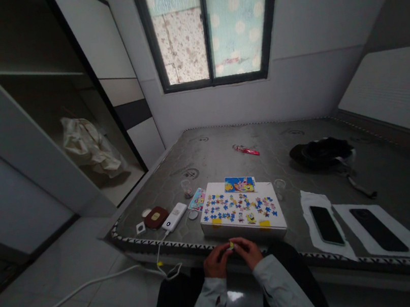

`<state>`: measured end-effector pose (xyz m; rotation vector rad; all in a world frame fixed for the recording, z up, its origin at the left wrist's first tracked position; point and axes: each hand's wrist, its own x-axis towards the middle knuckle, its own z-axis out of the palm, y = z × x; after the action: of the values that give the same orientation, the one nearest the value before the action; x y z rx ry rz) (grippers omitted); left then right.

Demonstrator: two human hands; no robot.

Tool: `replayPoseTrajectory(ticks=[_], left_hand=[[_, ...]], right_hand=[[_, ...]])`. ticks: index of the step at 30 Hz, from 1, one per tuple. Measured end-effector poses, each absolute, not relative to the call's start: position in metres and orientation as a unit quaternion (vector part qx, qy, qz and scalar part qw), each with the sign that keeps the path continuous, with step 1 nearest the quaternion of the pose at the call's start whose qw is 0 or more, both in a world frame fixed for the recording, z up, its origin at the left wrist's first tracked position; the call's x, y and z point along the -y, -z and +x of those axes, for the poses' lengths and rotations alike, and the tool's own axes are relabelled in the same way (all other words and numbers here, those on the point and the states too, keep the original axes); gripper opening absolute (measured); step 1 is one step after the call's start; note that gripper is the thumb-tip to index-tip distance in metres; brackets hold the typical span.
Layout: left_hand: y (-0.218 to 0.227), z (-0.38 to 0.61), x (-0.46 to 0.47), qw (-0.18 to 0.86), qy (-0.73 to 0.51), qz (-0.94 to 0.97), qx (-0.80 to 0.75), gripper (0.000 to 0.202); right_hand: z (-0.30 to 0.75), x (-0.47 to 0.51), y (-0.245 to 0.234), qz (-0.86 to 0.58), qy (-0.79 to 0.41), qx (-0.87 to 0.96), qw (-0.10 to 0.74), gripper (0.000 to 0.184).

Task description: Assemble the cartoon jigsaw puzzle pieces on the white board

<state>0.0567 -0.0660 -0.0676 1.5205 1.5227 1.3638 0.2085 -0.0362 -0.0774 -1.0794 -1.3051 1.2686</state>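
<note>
Close above my lap, in front of the box's near edge, my left hand [215, 262] and my right hand [249, 253] meet fingertip to fingertip. Both pinch a small yellow and pale puzzle piece [231, 246], partly covered by the fingers. Just beyond them lies a white box [216, 230] with many small jigsaw pieces [232, 207] spread over its top, mostly blue, yellow and white. At the box's far edge rests a blue picture card [239, 184] with cartoon figures. Yellow tape [264, 224] sticks to the near edge of the box.
Left of the box are a white power bank [175, 217] with a cable, a brown case [156, 217], a colourful card [197, 200] and a clear cup [186, 189]. Another clear cup [280, 188], two phones [326, 225] on white sheets and a dark cap [320, 152] lie right.
</note>
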Motion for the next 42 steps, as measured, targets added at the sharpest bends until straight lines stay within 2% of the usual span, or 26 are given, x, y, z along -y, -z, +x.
replayPoseTrajectory(ticks=[12,21,32,42], left_hand=[[0.068,0.058,0.067,0.282,-0.504,0.572,-0.582,0.019],[0.065,0.059,0.067,0.284,-0.504,0.571,-0.582,0.017],[0.067,0.058,0.066,0.307,-0.498,0.559,-0.588,0.020],[0.070,0.059,0.066,0.285,-0.509,0.564,-0.585,0.021]], right_hand=[[0.212,0.033,0.086,-0.439,-0.542,0.534,0.478,0.052],[0.211,0.029,0.103,-0.434,-0.565,0.492,0.501,0.048],[0.211,0.029,0.101,-0.442,-0.550,0.500,0.502,0.045],[0.212,0.029,0.101,-0.435,-0.552,0.505,0.501,0.048]])
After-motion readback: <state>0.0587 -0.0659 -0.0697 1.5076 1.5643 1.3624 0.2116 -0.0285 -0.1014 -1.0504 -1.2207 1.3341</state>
